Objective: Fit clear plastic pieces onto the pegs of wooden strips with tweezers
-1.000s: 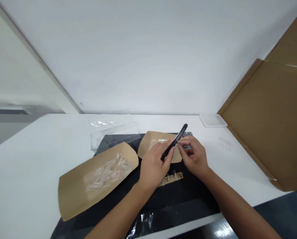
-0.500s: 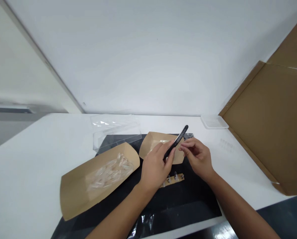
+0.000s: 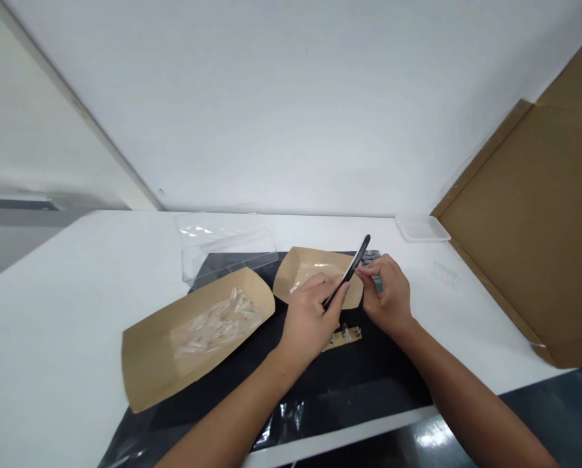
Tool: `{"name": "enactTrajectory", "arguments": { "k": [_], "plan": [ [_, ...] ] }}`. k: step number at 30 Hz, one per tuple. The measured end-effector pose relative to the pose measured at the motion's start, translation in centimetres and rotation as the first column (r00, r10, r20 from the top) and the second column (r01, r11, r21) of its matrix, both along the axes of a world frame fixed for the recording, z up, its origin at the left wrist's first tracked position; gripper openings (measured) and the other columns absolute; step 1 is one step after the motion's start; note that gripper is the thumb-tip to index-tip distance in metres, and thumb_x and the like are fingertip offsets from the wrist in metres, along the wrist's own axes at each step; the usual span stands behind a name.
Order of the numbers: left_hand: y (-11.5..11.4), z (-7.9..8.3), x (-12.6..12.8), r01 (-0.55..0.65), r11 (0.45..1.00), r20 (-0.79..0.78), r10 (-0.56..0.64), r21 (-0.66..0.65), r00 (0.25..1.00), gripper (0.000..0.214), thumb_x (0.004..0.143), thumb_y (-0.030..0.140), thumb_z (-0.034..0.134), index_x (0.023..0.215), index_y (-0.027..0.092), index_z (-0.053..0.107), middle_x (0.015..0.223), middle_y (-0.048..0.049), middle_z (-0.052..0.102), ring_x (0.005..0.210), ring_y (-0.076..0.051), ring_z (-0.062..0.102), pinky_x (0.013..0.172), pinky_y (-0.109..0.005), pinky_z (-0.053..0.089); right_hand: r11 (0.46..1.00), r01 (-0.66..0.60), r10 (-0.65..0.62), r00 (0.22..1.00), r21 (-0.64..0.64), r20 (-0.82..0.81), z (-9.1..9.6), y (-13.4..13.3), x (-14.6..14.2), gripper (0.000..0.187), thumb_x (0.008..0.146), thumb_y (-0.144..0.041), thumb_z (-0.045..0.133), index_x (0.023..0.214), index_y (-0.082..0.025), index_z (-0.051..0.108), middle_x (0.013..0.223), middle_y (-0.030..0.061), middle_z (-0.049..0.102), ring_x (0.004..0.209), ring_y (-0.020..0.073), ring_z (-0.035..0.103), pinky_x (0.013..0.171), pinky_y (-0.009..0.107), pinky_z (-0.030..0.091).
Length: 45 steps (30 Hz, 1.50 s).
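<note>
In the head view, the right hand is closer to the slim black tool than half a second ago, when a small gap showed between its fingertips and the tool. The tool stands a little steeper and looks narrower. The brown strip with small metal pieces shows less of its left end, which the left hand now covers, and the whole scene sits slightly higher in the frame.

The near edge of the counter runs just below the black mat. White surface stretches left of the long tray and right of the right hand, as far as the cardboard. A shallow plastic container sits at the back, next to the cardboard. The short tray lies just behind the left hand; clear pieces are heaped in the long one.

Both forearms reach in from the bottom edge and converge. The left hand is closed around the tool's lower part, tilting its upper end away and to the right. The right hand is curled, thumb and forefinger tips beside the tool's edge; whether they pinch anything, I cannot tell.
</note>
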<state>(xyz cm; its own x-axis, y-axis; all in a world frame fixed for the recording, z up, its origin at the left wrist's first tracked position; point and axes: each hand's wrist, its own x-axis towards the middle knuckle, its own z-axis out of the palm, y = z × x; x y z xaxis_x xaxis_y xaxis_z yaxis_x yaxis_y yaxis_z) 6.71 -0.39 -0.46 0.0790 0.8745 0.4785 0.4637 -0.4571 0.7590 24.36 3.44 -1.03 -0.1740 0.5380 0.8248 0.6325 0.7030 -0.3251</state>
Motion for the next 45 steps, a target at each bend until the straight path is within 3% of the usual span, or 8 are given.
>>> {"name": "enactTrajectory", "arguments": {
  "k": [6, 10, 13, 18, 30, 39, 43, 45],
  "plan": [
    [0.2, 0.0, 0.0, -0.006, 1.0, 0.047, 0.007, -0.014, 0.999, 0.036, 0.104, 0.033, 0.058, 0.074, 0.02, 0.072, 0.066, 0.0007, 0.052, 0.064, -0.015, 0.059, 0.059, -0.027, 0.048, 0.995, -0.062, 0.073, 0.986, -0.08, 0.148, 0.0, 0.0, 0.0, 0.016, 0.103, -0.015, 0.054, 0.092, -0.026, 0.055, 0.081, 0.0021, 0.065, 0.079, 0.0219, 0.06, 0.076, 0.04, 0.044],
    [0.1, 0.3, 0.1, 0.002, 1.0, 0.087, -0.001, -0.018, 0.996, 0.038, 0.104, 0.035, 0.058, 0.073, 0.02, 0.072, 0.066, -0.0002, 0.053, 0.062, -0.015, 0.058, 0.055, -0.027, 0.048, 0.996, -0.019, 0.023, 0.999, -0.083, 0.047, 0.3, 0.2, 0.0, 0.014, 0.102, -0.017, 0.057, 0.091, -0.026, 0.056, 0.079, 0.0023, 0.064, 0.079, 0.0234, 0.061, 0.079, 0.042, 0.041],
    [-0.1, 0.3, 0.1, -0.012, 1.0, 0.098, 0.015, -0.026, 0.995, 0.039, 0.104, 0.035, 0.059, 0.07, 0.02, 0.071, 0.065, -0.0003, 0.053, 0.058, -0.014, 0.057, 0.048, -0.025, 0.043, 0.987, -0.091, 0.101, 0.992, -0.136, 0.07, 0.5, 0.3, 0.1, 0.014, 0.102, -0.019, 0.058, 0.09, -0.026, 0.055, 0.079, 0.0016, 0.064, 0.079, 0.0229, 0.061, 0.078, 0.041, 0.041],
    [-0.2, 0.4, 0.2, 0.004, 0.999, 0.077, -0.002, -0.036, 0.997, 0.042, 0.104, 0.033, 0.059, 0.065, 0.02, 0.068, 0.062, 0.0008, 0.052, 0.058, -0.014, 0.057, 0.052, -0.026, 0.046, 0.994, -0.018, 0.028, 0.995, -0.108, 0.097, 1.0, 0.6, 0.3, 0.015, 0.102, -0.018, 0.056, 0.089, -0.025, 0.053, 0.078, 0.0007, 0.062, 0.075, 0.0213, 0.061, 0.079, 0.041, 0.039],
    [0.1, 0.0, 0.2, -0.027, 0.999, 0.006, 0.027, 0.026, 1.0, 0.037, 0.104, 0.031, 0.057, 0.071, 0.02, 0.071, 0.062, 0.0011, 0.051, 0.061, -0.015, 0.056, 0.056, -0.028, 0.042, 0.958, -0.134, 0.179, 0.97, -0.255, 0.163, 1.2, 0.4, 0.8, 0.015, 0.101, -0.016, 0.056, 0.088, -0.024, 0.057, 0.08, 0.0011, 0.068, 0.077, 0.0213, 0.063, 0.075, 0.039, 0.04],
    [1.0, -1.0, -0.5, -0.174, 0.976, -0.116, 0.189, 0.128, 0.975, 0.014, 0.1, 0.031, 0.063, 0.098, 0.02, 0.072, 0.081, -0.0017, 0.068, 0.072, -0.018, 0.067, 0.069, -0.031, 0.053, 0.928, -0.152, 0.124, 0.987, -0.34, -0.104, 1.3, 0.5, 1.5, 0.009, 0.1, -0.031, 0.068, 0.094, -0.027, 0.073, 0.089, 0.0023, 0.075, 0.082, 0.0214, 0.07, 0.079, 0.039, 0.054],
    [1.2, -1.3, -0.8, -0.254, 0.967, -0.14, 0.255, 0.02, 0.957, 0.044, 0.096, 0.033, 0.069, 0.136, 0.019, 0.06, 0.086, 0.0002, 0.069, 0.059, -0.015, 0.065, 0.061, -0.03, 0.053, 0.918, -0.141, 0.073, 0.979, -0.37, -0.193, 1.3, 0.3, 1.4, 0.006, 0.098, -0.031, 0.07, 0.095, -0.027, 0.074, 0.092, 0.0021, 0.076, 0.085, 0.0208, 0.071, 0.081, 0.037, 0.057],
    [1.2, -1.0, -1.0, -0.27, 0.962, -0.198, 0.272, 0.04, 0.942, 0.041, 0.1, 0.033, 0.065, 0.138, 0.022, 0.059, 0.093, -0.0024, 0.071, 0.069, -0.019, 0.07, 0.067, -0.033, 0.056, 0.912, -0.154, 0.07, 0.971, -0.381, -0.228, 1.3, 0.2, 1.4, 0.006, 0.098, -0.031, 0.071, 0.095, -0.027, 0.074, 0.093, 0.0023, 0.077, 0.087, 0.0207, 0.072, 0.083, 0.037, 0.058]
  ]
}}
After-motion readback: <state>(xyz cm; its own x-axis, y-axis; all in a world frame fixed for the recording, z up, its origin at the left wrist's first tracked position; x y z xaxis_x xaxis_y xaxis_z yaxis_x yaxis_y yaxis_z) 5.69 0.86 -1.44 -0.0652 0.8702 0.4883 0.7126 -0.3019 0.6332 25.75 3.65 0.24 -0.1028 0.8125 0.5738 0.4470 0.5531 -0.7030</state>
